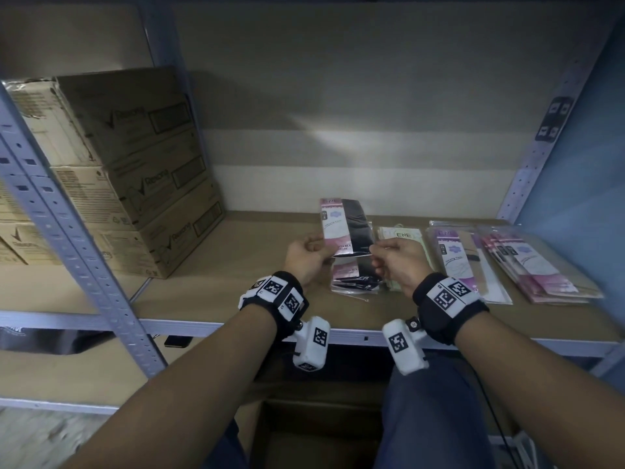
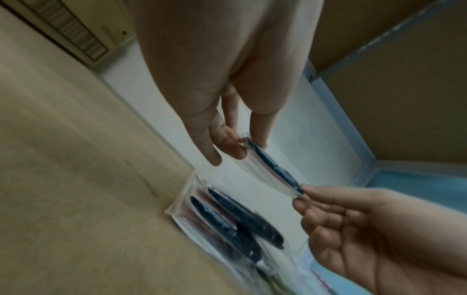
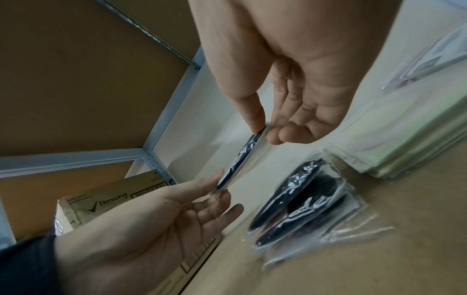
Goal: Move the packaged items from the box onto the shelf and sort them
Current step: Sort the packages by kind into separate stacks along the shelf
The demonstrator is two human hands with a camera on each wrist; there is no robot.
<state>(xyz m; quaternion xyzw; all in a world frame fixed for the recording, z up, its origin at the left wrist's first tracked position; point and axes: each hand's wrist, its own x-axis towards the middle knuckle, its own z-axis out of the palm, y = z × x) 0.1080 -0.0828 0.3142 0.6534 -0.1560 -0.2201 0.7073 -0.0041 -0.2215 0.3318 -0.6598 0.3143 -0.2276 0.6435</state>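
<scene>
- While both hands are lifting it above the shelf (image 1: pixel 236 252), the black packet (image 1: pixel 345 228) is hanging upright in the air between them, its pink card facing the person.
- The left hand (image 1: pixel 306 255) is pinching the packet's lower left corner between thumb and fingertips; the right hand (image 1: pixel 399 262) is pinching the lower right corner the same way.
- Judging by how it is bowing between the two pinches in the wrist views, the packet is looking light, thin and floppy, with a glossy plastic sleeve that is probably slippery; taking it by the stiffer carded edge seems the safer hold.
- Directly beneath the hands, a pile of black packets (image 1: pixel 355 279) is lying on the shelf; at least three are showing, though the exact count is blurred.
- Just right of the right hand a pale green stack (image 1: pixel 402 235) is sitting, then a purple-carded stack (image 1: pixel 463 262), then a pink stack (image 1: pixel 537 265) furthest right: four groups in all.
- Far to the left of the left hand, stacked cartons (image 1: pixel 135 170) are filling the shelf's end.
- Below the forearms, an open box (image 1: pixel 304 434) is only partly showing.
</scene>
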